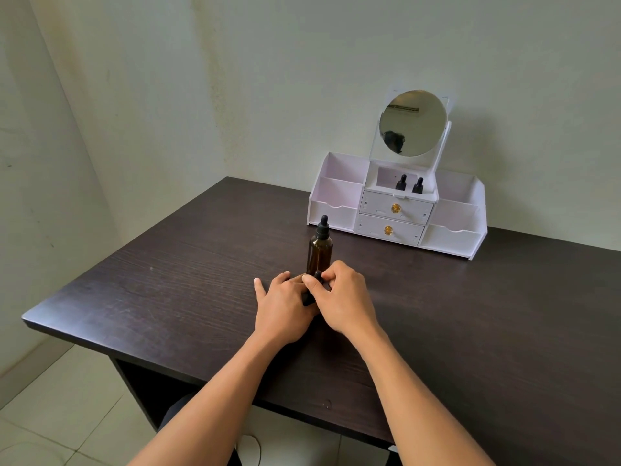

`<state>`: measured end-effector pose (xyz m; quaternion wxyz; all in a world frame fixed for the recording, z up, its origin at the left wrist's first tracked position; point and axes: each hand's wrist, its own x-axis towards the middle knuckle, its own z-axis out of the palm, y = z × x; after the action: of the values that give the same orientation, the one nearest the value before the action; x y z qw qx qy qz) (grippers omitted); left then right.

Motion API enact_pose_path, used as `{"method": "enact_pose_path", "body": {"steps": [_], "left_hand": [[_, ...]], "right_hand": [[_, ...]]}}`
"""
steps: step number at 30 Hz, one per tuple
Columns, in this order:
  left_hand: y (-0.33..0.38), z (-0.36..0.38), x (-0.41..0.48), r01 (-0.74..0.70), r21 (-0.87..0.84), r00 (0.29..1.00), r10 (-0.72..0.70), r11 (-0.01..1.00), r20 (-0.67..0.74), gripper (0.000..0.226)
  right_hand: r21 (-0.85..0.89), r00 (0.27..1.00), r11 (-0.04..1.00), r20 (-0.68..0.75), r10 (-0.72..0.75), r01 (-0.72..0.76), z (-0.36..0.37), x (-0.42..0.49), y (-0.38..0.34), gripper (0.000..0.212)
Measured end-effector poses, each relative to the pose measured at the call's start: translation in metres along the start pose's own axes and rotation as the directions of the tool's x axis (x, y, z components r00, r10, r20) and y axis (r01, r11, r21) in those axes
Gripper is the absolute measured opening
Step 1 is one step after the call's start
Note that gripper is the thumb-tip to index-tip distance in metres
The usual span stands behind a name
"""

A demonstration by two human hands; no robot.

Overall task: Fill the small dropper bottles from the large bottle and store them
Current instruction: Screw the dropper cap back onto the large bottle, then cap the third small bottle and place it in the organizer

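Table [161,284]: left edge slants far-right, near edge under forearms. Open top left & right of hands. Organizer [336,210] far right, by wall. Big bottle [320,252] upright, capped, just beyond hands. Small bottle [317,276] mid-table, btwn hands, mostly hidden. L hand [282,307] holds body, R hand [346,297] pinches cap. 2 droppers [401,183] in organizer's centre top bin.

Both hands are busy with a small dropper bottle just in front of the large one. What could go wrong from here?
The large bottle stands upright close behind the right hand; a careless finger could knock it over. The small dropper bottle is mostly hidden between that hand and the left hand; if its cap comes loose while tilted, liquid may spill on the table.
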<state>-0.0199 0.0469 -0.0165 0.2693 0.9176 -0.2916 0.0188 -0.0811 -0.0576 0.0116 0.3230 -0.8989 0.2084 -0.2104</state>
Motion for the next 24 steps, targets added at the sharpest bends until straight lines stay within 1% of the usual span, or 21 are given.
{"method": "enact_pose_path", "body": {"steps": [5,8,11,14,17,19,21,24], "left_hand": [[0.002,0.001,-0.002,-0.01,0.004,1.0,0.01,1.0,-0.005,0.04],[-0.003,0.004,0.0,-0.01,-0.01,0.999,0.01,1.0,-0.031,0.051],[-0.004,0.004,0.0,0.037,-0.08,0.996,-0.044,0.996,-0.082,0.058],[0.0,0.002,0.005,0.119,-0.171,0.977,-0.145,0.978,-0.155,0.066],[0.009,0.001,0.017,0.195,-0.204,0.96,-0.229,0.959,-0.161,0.085],[0.014,-0.001,0.027,0.222,-0.223,0.954,-0.258,0.949,-0.15,0.09],[0.016,0.0,0.036,0.233,-0.25,0.954,-0.271,0.94,-0.131,0.089],[0.016,0.004,0.043,0.215,-0.265,0.955,-0.259,0.94,-0.142,0.069]], "right_hand": [[0.009,1.0,1.0,0.001,-0.005,0.005,-0.007,-0.002,-0.001,0.023],[0.048,0.999,0.999,-0.033,0.019,-0.018,-0.02,0.0,0.005,0.023],[0.11,0.992,0.993,-0.115,0.049,-0.036,-0.044,0.008,0.014,0.023],[0.102,0.988,0.995,-0.151,0.035,-0.02,-0.077,0.021,0.02,0.021],[0.089,0.979,0.996,-0.203,0.025,-0.007,-0.115,0.042,0.024,0.017],[0.073,0.976,0.997,-0.219,0.017,-0.001,-0.137,0.059,0.025,0.02],[0.044,0.973,0.999,-0.231,-0.006,0.016,-0.157,0.077,0.023,0.022],[0.018,0.967,0.999,-0.253,-0.023,0.028,-0.177,0.106,0.016,0.025]]}}
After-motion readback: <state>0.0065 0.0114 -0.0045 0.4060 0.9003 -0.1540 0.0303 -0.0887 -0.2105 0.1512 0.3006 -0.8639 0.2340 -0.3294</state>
